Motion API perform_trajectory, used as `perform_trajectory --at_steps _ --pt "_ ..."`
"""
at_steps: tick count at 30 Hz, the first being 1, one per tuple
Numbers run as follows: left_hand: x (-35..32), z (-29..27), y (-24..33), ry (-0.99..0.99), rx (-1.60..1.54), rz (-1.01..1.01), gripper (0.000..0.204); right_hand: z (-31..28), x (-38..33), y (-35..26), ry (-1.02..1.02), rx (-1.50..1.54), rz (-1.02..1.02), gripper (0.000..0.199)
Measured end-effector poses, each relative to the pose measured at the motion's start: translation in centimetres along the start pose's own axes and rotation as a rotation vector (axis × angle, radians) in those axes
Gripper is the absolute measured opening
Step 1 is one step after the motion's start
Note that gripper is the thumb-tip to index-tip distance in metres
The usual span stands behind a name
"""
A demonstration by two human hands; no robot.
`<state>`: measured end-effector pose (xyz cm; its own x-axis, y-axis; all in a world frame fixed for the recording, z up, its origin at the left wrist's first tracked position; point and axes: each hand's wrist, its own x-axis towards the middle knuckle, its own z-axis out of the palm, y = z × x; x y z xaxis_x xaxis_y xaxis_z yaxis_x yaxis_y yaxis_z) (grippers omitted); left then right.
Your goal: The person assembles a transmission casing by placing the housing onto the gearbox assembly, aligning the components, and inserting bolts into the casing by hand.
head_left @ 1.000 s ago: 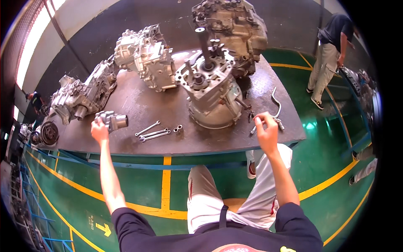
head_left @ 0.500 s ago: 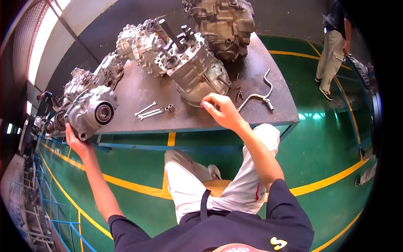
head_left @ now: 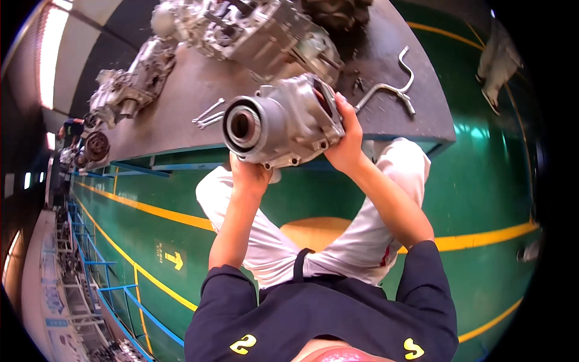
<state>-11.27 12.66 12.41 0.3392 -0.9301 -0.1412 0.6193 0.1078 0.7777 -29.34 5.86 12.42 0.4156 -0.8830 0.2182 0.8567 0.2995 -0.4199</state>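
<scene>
A grey cast-metal gearbox housing [head_left: 286, 123] is held up over the front edge of the workbench [head_left: 187, 134]. Its round bore faces left, with a dark ring around the opening. From below, near the bore end, my left hand [head_left: 249, 176] supports it; most of the fingers are hidden under the casting. My right hand [head_left: 348, 137] grips the flanged end, thumb on the rim. Behind the housing stands a larger gearbox [head_left: 259, 36], partly covered by it. Several open-end wrenches [head_left: 209, 114] lie to the left of the housing.
A crank-shaped speed handle [head_left: 405, 78] lies at the bench's right, near some small bolts [head_left: 359, 83]. More gearbox parts [head_left: 129, 84] stand on the left. A dark brown casting [head_left: 338, 12] sits at the back. A person [head_left: 497, 60] stands beyond the bench on the right.
The housing has come off the bench's left side and moved right, in front of me. My right hand has left the large gearbox's near side and taken hold of the housing.
</scene>
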Motion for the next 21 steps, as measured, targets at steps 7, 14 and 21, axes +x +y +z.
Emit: perform_trajectory --at_steps 7,14,21 --pt "5.7 -2.1 -3.3 -0.425 -0.046 -0.351 0.064 0.1 0.5 0.2 0.076 -0.511 -0.331 0.051" --pt "6.8 -2.2 -4.3 -0.367 0.681 0.161 0.064 -0.3 1.7 2.7 0.046 -0.874 -0.393 0.063" --pt "5.7 -3.0 -7.5 -0.164 -0.085 -0.120 0.059 -0.9 1.6 2.4 0.130 -0.749 -0.368 0.068"
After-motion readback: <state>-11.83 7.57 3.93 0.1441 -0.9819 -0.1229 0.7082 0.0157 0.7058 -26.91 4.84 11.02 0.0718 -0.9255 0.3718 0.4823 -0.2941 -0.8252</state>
